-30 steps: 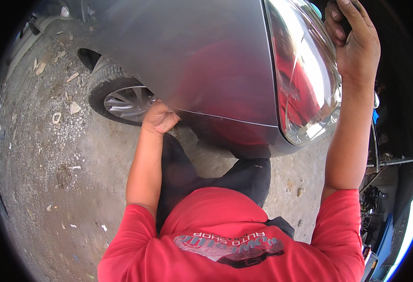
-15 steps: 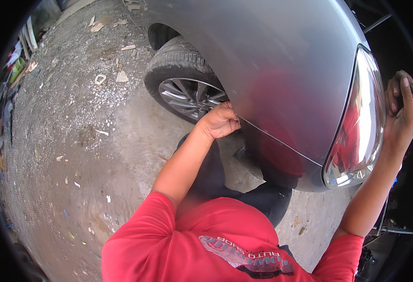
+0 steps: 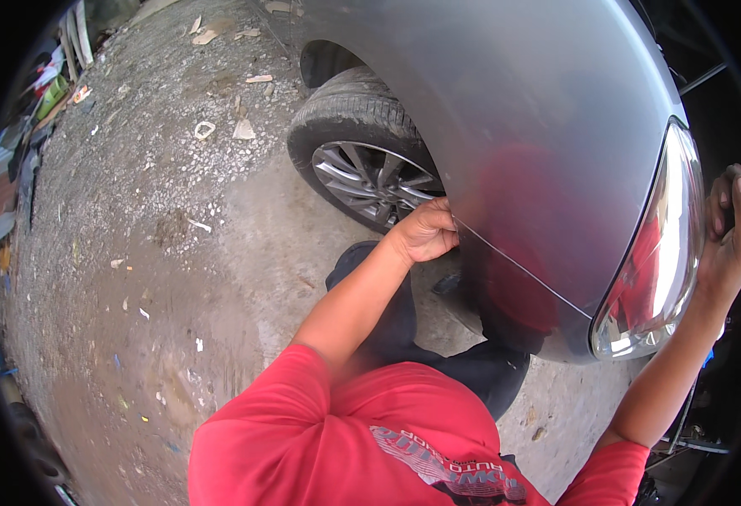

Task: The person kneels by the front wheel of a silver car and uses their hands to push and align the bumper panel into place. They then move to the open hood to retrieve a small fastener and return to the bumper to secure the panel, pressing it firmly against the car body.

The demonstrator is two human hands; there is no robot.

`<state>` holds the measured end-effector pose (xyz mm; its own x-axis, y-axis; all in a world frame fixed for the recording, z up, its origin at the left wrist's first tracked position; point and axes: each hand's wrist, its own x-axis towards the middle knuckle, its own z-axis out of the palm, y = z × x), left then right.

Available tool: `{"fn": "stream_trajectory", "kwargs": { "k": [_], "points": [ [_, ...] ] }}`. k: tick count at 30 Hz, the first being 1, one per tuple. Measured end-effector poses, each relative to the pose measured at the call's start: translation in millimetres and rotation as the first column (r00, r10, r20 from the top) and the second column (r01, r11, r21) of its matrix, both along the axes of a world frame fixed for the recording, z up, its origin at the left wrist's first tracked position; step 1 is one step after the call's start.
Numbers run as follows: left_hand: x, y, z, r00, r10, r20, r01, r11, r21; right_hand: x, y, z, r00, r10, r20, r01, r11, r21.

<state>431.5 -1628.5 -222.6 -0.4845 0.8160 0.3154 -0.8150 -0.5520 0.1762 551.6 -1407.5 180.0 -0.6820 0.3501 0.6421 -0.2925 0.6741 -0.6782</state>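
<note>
My left hand (image 3: pixel 428 232) is closed at the wheel-arch edge of the car's dark grey bumper (image 3: pixel 518 291), where the seam with the grey fender (image 3: pixel 539 110) ends. Its thumb and fingers pinch the rim, and some fingertips are hidden behind it. Just behind it is the front wheel (image 3: pixel 379 181), with silver spokes and a dusty tyre. My right hand (image 3: pixel 729 232) is raised beside the outer side of the clear headlight (image 3: pixel 653 253), fingers loosely bent and a little apart. Nothing shows in it.
Gravelly ground (image 3: pixel 159 194) with scraps and wood chips stretches left of the car. A heap of discarded items (image 3: pixel 45 101) lines the far left. My bent leg (image 3: pixel 379 308) in dark trousers is under the bumper. Dark engine-bay space lies at right, with a thin rod (image 3: pixel 702 78).
The whole view has shifted slightly, so the car and both hands appear further right and lower. Both hands keep their places on the bumper edge and beside the headlight.
</note>
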Motion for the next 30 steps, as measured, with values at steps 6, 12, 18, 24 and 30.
{"fn": "stream_trajectory", "kwargs": {
  "k": [6,12,18,24,30],
  "points": [
    [-7.4,-3.0,1.1,0.998,0.002,-0.062,-0.005,0.999,-0.052,2.9,15.4,5.0,0.997,0.046,0.061,-0.049,0.997,0.053],
    [-21.0,-4.0,-9.6,0.989,-0.063,-0.134,0.05,0.994,-0.099,1.9,14.7,5.8,0.996,0.064,0.065,-0.065,0.998,0.017],
    [-26.5,2.2,-14.2,0.982,-0.094,-0.164,0.083,0.994,-0.071,1.2,12.4,5.8,0.995,0.074,0.061,-0.076,0.997,0.029],
    [-32.5,0.4,-13.6,0.971,-0.11,-0.211,0.105,0.994,-0.033,1.5,10.3,5.3,0.996,0.069,0.054,-0.07,0.997,0.023],
    [-27.4,-2.8,-7.7,0.978,-0.075,-0.195,0.074,0.997,-0.009,0.1,7.4,5.0,0.994,0.097,0.053,-0.095,0.995,-0.033]
  ]
}}
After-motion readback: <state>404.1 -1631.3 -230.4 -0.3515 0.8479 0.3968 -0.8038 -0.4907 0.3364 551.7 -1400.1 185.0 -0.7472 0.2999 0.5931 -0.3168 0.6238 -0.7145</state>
